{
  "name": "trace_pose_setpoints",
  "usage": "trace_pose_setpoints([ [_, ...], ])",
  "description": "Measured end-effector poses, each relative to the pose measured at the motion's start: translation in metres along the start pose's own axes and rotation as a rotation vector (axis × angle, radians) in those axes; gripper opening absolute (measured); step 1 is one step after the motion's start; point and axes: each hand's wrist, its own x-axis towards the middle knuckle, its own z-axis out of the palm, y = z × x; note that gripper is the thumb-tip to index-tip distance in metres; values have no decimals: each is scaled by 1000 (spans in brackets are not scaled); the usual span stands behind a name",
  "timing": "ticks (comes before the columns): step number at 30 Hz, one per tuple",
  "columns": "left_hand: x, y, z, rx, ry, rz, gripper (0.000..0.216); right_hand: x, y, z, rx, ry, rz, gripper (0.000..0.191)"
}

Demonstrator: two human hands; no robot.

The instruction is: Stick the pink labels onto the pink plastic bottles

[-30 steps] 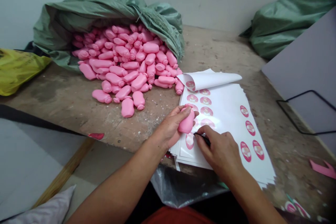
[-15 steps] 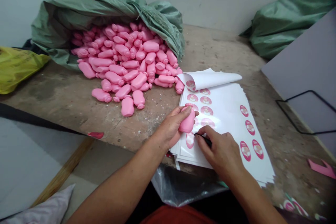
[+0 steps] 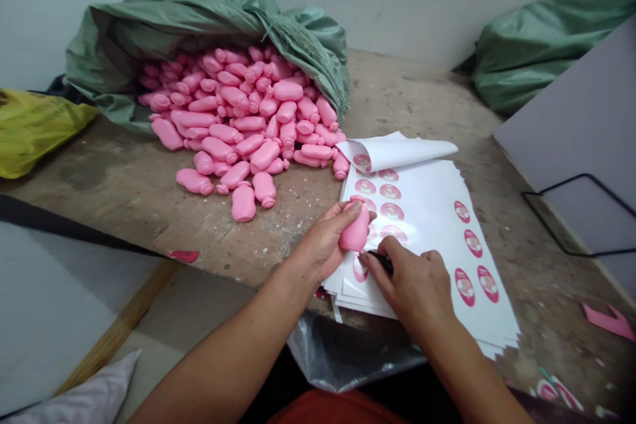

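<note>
My left hand (image 3: 325, 238) is closed round a small pink plastic bottle (image 3: 354, 230), held just above the left side of a stack of sticker sheets (image 3: 422, 232). The top sheet carries oval pink-and-white stickers (image 3: 466, 287) in columns, with bare stretches between them. In my right hand (image 3: 417, 278) a thin black tool (image 3: 381, 261) is pinched; its kind is hard to make out. The tip of that hand is at an oval sticker (image 3: 360, 268) close below the bottle, and the fingers partly cover it.
Many pink bottles (image 3: 238, 112) spill from a green sack (image 3: 209, 6) at the back left of the worn table (image 3: 407, 86). A yellow bag (image 3: 40, 132) lies far left. On the right are another green sack (image 3: 536, 46), a panel with a black metal frame (image 3: 586, 212) and pink scraps (image 3: 609, 319).
My right hand has shifted slightly left, its fingertips now on the sticker below the bottle. The left hand keeps the bottle in nearly the same place.
</note>
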Motion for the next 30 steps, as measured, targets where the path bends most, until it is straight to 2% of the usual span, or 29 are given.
trace_pose_setpoints([
  [3,1,-1,-1,10,-5,7,12,-2,2,0,112,-7,42,29],
  [7,3,-1,-1,38,-2,26,13,-14,4,-17,692,-148,114,31],
  [10,-1,2,2,99,11,49,22,-20,7,-32,1011,-148,231,24],
  [12,-9,4,7,216,22,79,28,-20,10,-39,1065,-93,300,21],
  [14,-19,4,13,317,6,92,31,-19,13,-41,1079,-52,348,30],
  [16,-32,1,19,310,-37,69,32,-18,16,-41,1108,-43,392,36],
  [19,-48,-10,27,199,-63,35,33,-19,19,-39,1176,-68,442,39],
  [22,-56,-22,29,156,-11,49,40,-21,18,-37,1242,-104,451,39],
  [30,-61,-35,30,255,37,139,44,-26,8,-45,1342,-174,529,38],
])
